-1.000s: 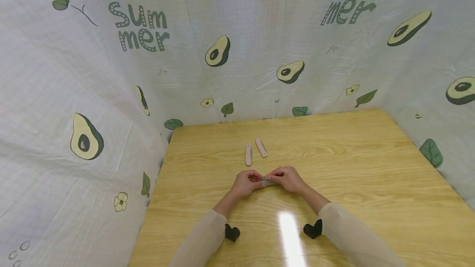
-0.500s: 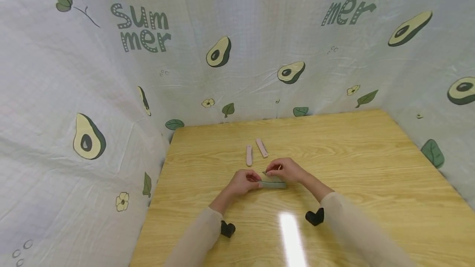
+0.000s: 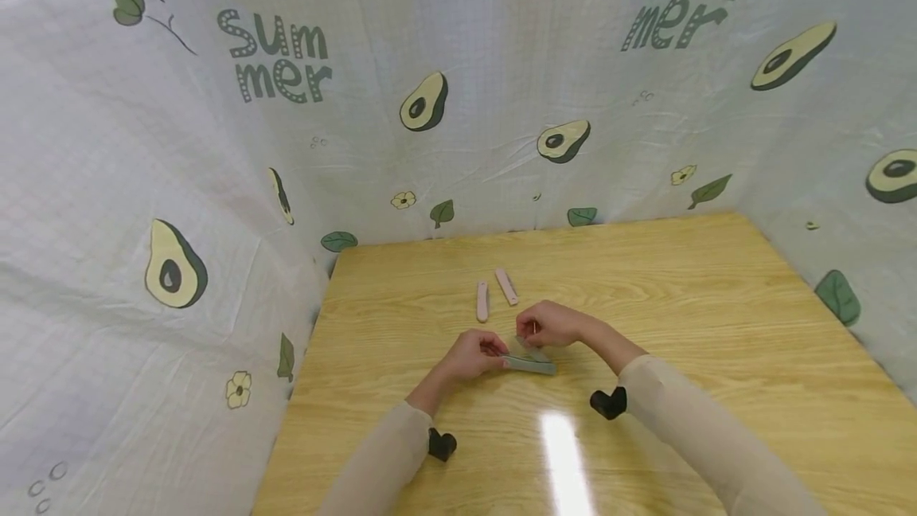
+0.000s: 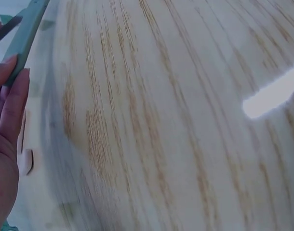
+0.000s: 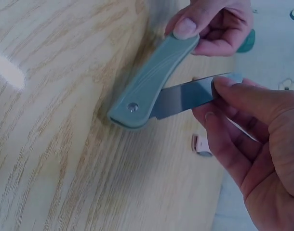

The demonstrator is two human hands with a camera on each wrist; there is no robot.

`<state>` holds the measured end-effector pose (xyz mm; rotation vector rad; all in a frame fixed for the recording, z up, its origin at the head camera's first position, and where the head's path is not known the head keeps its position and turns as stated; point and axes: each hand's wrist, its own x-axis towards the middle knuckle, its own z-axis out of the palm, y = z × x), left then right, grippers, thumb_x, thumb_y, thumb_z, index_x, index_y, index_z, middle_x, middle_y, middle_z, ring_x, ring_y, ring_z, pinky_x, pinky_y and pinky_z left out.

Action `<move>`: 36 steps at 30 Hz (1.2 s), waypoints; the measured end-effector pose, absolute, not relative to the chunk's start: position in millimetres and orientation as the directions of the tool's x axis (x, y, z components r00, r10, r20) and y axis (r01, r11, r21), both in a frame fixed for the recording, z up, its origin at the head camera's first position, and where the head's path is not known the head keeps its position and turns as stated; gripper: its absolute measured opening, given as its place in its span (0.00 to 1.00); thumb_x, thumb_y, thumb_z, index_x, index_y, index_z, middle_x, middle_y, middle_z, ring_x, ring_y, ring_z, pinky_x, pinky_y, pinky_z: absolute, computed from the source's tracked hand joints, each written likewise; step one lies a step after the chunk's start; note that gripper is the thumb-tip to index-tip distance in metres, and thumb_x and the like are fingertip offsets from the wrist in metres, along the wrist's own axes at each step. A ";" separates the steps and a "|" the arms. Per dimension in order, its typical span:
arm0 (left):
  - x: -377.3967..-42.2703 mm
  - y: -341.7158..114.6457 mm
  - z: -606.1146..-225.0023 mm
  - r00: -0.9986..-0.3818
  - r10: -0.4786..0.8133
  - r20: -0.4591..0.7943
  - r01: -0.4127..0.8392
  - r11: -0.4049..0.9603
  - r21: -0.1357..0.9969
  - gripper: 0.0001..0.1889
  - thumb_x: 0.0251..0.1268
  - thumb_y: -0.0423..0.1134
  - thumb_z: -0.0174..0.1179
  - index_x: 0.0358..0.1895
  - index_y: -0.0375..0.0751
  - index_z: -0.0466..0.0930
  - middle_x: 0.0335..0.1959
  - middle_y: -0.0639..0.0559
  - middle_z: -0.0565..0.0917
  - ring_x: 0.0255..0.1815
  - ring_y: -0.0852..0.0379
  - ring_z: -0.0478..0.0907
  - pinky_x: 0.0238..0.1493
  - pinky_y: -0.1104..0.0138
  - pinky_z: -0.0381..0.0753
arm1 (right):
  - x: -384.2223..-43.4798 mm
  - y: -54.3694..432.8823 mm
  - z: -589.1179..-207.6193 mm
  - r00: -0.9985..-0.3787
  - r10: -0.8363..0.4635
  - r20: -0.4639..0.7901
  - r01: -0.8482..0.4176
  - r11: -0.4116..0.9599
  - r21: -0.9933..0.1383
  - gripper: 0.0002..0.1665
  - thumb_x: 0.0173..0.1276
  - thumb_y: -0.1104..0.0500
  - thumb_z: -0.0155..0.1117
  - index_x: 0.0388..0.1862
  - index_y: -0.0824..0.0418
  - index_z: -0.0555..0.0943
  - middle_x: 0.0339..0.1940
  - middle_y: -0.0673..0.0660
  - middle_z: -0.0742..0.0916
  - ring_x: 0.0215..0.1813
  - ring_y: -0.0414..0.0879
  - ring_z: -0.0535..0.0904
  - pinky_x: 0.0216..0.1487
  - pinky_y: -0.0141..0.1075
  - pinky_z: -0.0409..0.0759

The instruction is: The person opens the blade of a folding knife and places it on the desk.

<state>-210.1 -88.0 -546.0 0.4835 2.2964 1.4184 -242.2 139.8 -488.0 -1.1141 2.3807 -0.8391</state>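
Observation:
A folding knife with a green handle [image 5: 154,79] is held between my two hands, its metal blade [image 5: 183,98] swung partly out at an acute angle to the handle. My left hand [image 3: 473,353] pinches the handle's far end, away from the pivot screw [image 5: 132,107]. With thumb and fingers, my right hand [image 5: 262,125] pinches the blade near its tip. In the head view the right hand sits just above and right of the left one. The left wrist view shows only part of the left hand [image 4: 7,106] and the knife at the left edge.
Two pink folded knives, one on the left [image 3: 482,302] and one on the right [image 3: 506,287], lie on the wooden table [image 3: 645,285] beyond my hands. A printed cloth [image 3: 487,38] hangs around the back and sides. Light glares off the near tabletop [image 3: 566,460].
The right hand has moved up and away from the left, drawing the blade out of the handle. More of the green handle now shows. The pink knives lie still.

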 end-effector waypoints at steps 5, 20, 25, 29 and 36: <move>-210.0 -92.9 -548.9 -0.872 0.461 -0.164 0.042 0.405 0.913 0.08 0.54 0.33 0.71 0.36 0.36 0.84 0.32 0.48 0.84 0.31 0.63 0.77 0.31 0.76 0.77 | -242.6 153.4 -488.9 -0.669 -0.739 -0.083 -0.461 0.500 -0.733 0.02 0.65 0.64 0.65 0.34 0.61 0.79 0.29 0.51 0.83 0.31 0.38 0.79 0.33 0.32 0.83; -217.3 -115.2 -553.6 -0.923 0.348 -0.165 -0.040 0.342 0.939 0.11 0.57 0.35 0.69 0.42 0.36 0.84 0.36 0.49 0.85 0.33 0.63 0.79 0.35 0.72 0.81 | -226.5 201.7 -528.5 -0.833 -0.552 -0.032 -0.041 0.119 -0.992 0.10 0.70 0.66 0.59 0.35 0.72 0.69 0.40 0.61 0.84 0.45 0.54 0.86 0.50 0.53 0.82; -218.9 -115.8 -556.3 -0.947 0.278 -0.161 -0.080 0.281 0.956 0.11 0.56 0.34 0.70 0.41 0.33 0.83 0.34 0.53 0.84 0.32 0.64 0.77 0.32 0.74 0.78 | -215.7 200.9 -545.2 -0.912 -0.410 -0.029 0.057 -0.057 -0.997 0.03 0.70 0.67 0.59 0.34 0.64 0.74 0.38 0.53 0.86 0.44 0.48 0.87 0.51 0.47 0.82; -219.5 -114.1 -557.3 -0.955 0.253 -0.155 -0.098 0.225 0.969 0.12 0.57 0.34 0.69 0.42 0.31 0.83 0.32 0.56 0.83 0.31 0.65 0.78 0.32 0.74 0.78 | -209.0 196.6 -554.7 -0.942 -0.335 -0.014 0.100 -0.240 -0.966 0.07 0.70 0.70 0.57 0.33 0.62 0.73 0.35 0.53 0.86 0.43 0.44 0.88 0.51 0.39 0.83; -219.9 -111.2 -558.9 -0.957 0.248 -0.152 -0.118 0.146 0.982 0.14 0.57 0.31 0.69 0.44 0.27 0.81 0.30 0.57 0.83 0.30 0.65 0.79 0.35 0.73 0.82 | -203.0 192.7 -565.1 -0.953 -0.303 0.033 0.098 -0.407 -0.908 0.11 0.71 0.73 0.51 0.31 0.60 0.72 0.33 0.54 0.88 0.42 0.45 0.88 0.48 0.31 0.83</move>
